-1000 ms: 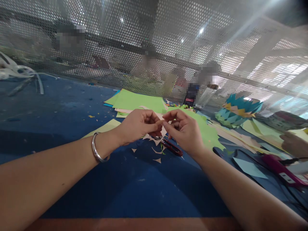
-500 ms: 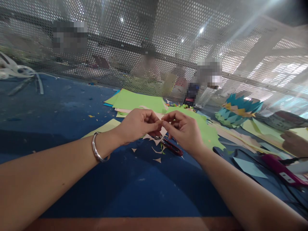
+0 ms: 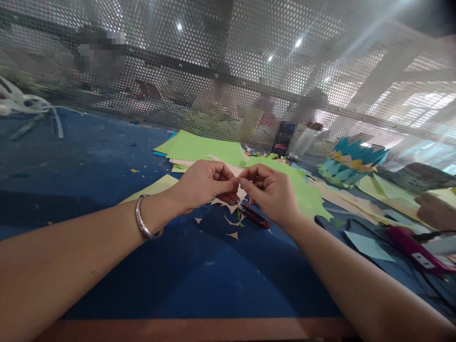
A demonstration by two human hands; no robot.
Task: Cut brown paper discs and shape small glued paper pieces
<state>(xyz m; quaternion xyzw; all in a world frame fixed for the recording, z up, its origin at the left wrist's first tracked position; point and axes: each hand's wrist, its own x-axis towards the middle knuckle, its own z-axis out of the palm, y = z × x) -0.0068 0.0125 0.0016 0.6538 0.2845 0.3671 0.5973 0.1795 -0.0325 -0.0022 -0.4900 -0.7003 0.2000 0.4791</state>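
Left hand (image 3: 201, 183) and right hand (image 3: 273, 191): fingers curled, tips nearly meeting; cannot tell what they grip. Pink paper (image 3: 242, 194) visible between them, near scraps (image 3: 233, 235). Presumably light, flimsy, easily torn; best pinched by edges.

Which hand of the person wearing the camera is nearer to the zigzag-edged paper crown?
Right. The right hand is left of the paper crown, nearer the camera; the left hand is farther left, past the right hand.

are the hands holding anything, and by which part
Cannot be told: the left hand and right hand are close together at the fingertips, hiding anything pinched there.
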